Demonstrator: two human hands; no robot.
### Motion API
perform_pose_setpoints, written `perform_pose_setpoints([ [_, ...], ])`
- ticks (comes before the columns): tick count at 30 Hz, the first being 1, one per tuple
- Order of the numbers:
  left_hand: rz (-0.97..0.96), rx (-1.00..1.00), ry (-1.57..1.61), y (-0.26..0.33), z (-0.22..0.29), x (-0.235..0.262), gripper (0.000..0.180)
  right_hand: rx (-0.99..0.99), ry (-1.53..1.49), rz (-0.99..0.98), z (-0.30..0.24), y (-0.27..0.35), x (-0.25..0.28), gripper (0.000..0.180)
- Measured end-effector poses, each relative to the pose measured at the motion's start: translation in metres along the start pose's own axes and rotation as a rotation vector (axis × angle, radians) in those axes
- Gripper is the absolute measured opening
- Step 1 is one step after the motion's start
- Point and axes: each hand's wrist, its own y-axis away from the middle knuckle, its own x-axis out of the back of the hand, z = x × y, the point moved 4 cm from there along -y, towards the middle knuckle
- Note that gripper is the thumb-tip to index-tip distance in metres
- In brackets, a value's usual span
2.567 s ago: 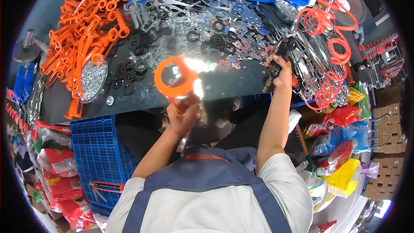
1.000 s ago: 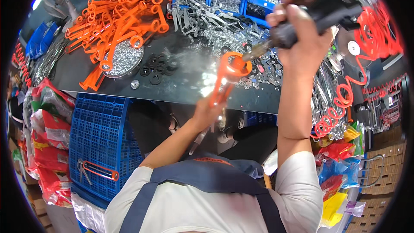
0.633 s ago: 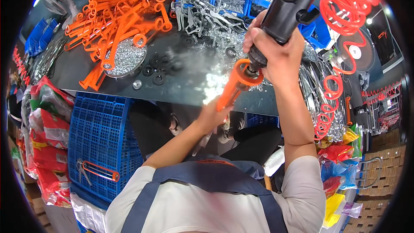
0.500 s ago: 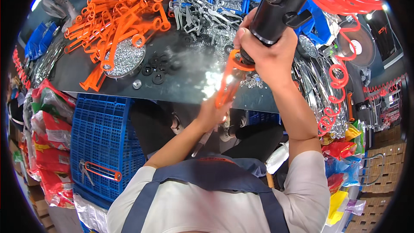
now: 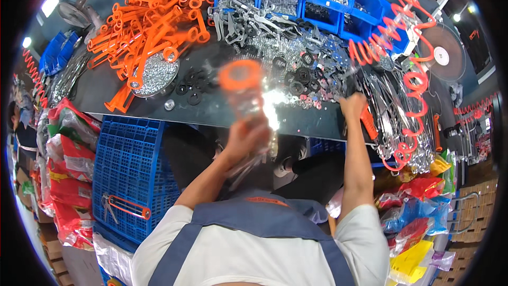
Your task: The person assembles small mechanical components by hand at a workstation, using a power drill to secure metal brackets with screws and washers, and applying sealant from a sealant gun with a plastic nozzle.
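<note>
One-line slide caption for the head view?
Left hand lifts a blurred orange-ringed part over the dark workbench; right hand reaches among metal parts.

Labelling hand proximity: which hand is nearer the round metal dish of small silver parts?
Left. The left hand, gripping a blurred orange-ended part, is just right of and below the dish. The right hand is far to its right, at the bench edge.
</note>
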Motion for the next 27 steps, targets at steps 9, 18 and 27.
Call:
perform_pose_setpoints([
  [9,0.708,0.208,1.303,-0.017,0.017,0.074,0.042,0.932,-1.019,-0.297,-0.193,0.190,0.100,0.070],
  [18,0.730,0.135,0.960,0.027,0.037,0.146,0.031,-0.189,-1.645,-1.173,-0.281,0.248,0.043,0.035],
  [27,0.099,0.589,-1.357,0.297,-0.048,0.376,0.042,0.118,-1.080,-0.529,-0.166,0.138,0.033,0.023],
])
